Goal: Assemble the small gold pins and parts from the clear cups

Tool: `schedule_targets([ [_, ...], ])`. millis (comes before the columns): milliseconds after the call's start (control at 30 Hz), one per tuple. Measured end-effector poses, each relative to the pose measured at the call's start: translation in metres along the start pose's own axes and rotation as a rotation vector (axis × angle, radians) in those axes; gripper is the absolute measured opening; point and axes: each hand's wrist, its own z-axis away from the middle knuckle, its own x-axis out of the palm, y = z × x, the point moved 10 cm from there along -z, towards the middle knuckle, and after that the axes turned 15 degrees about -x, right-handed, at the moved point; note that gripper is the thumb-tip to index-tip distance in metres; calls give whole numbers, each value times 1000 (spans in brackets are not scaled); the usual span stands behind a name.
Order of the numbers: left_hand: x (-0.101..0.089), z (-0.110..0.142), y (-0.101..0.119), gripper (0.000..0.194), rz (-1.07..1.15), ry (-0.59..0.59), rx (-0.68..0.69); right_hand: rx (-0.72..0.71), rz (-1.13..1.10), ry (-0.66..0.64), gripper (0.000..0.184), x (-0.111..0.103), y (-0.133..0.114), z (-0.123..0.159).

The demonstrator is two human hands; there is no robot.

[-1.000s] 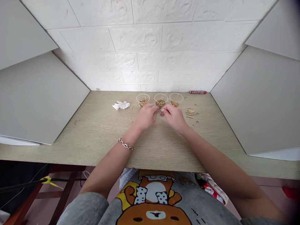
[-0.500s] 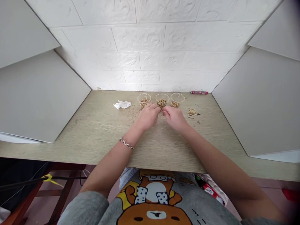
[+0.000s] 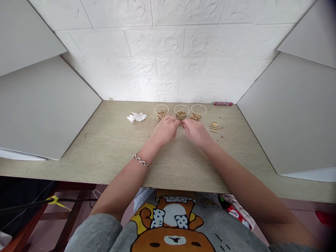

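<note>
My left hand [image 3: 167, 129] and my right hand [image 3: 194, 131] meet fingertip to fingertip just in front of the middle clear plastic cup [image 3: 181, 111], which holds small brass-coloured pieces. Both hands have their fingers pinched together; whatever lies between them is too small and hidden to make out. Behind my left hand stands the left cup [image 3: 161, 110], with more small golden pieces inside. The right cup [image 3: 198, 110], also partly filled with golden pieces, is just behind my right hand. To the right lies a loose pile of thin golden pins [image 3: 214, 125].
A crumpled white tissue [image 3: 137, 117] lies left of the cups. Against the white brick-patterned wall [image 3: 168, 66] rests a red tube [image 3: 223, 103]. Grey panels [image 3: 47, 105] flank the wooden table [image 3: 105, 154] on both sides. Dark specks are scattered near the pins.
My right hand has shifted very slightly, its fingers still against those of the left. My left hand and the cups stay where they were.
</note>
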Motion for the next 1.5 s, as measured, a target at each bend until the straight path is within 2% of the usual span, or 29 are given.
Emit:
schedule_targets([
  [333, -9, -3, -9, 23, 147, 22, -76, 32, -150, 183, 17, -13, 6, 3],
  [567, -13, -3, -11, 23, 176, 34, -95, 121, -304, 261, 15, -16, 12, 6],
  [833, -14, -2, -8, 23, 208, 38, -73, 133, -289, 243, 14, -16, 10, 5],
  [1000, -10, -2, -7, 24, 203, 8, -68, 40, -135, 177, 16, -16, 2, 3],
  [1133, -9, -1, -3, 25, 125, 40, -28, -19, -48, 138, 21, -16, -4, 2],
  [1267, -9, 0, -1, 25, 79, 77, 6, -2, -86, 145, 19, -15, -2, 2],
  [1500, -13, -2, -6, 24, 111, 83, -25, 50, -150, 191, 18, -20, 3, 3],
])
